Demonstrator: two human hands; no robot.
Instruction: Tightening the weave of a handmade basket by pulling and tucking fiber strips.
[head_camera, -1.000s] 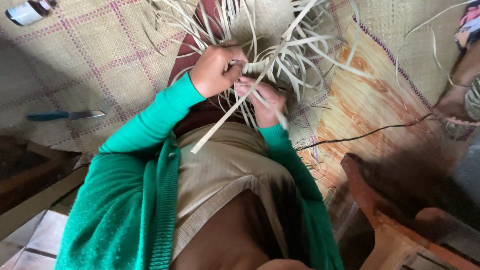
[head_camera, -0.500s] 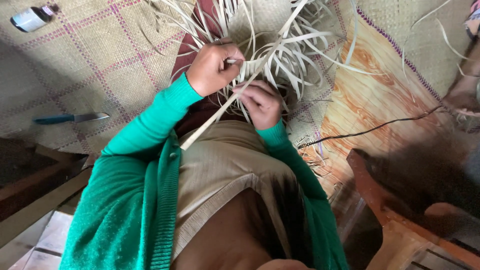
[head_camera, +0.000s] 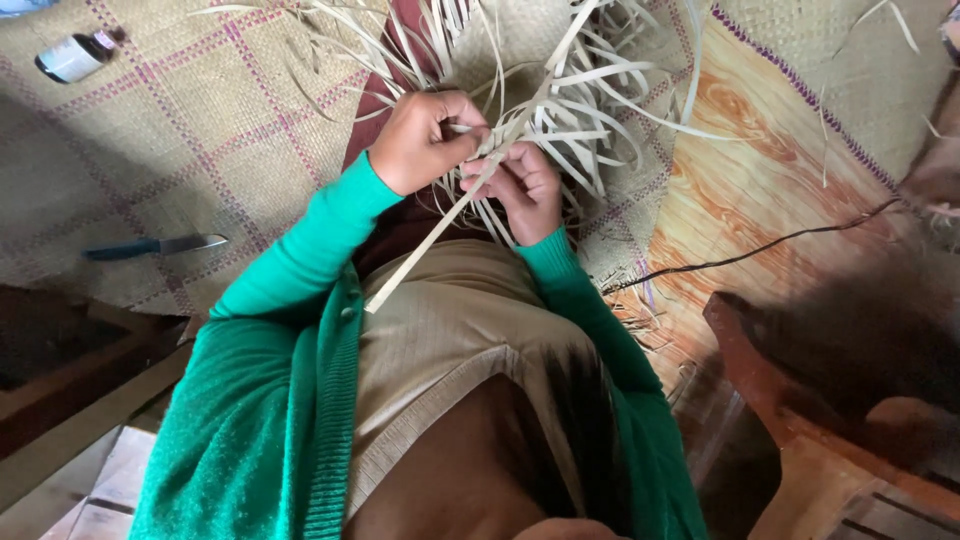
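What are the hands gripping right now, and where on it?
Both hands hold pale weaving strips: the left hand pinches them where they cross, and the right hand grips the same bunch just below.

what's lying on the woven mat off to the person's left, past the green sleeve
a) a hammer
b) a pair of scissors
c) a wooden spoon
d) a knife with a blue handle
d: a knife with a blue handle and bare metal blade lies flat on the woven mat, apart from the left hand gripping the pale strips.

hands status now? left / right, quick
Left hand: shut, pinching pale reed strips.
Right hand: shut on the same strips, beside the left.
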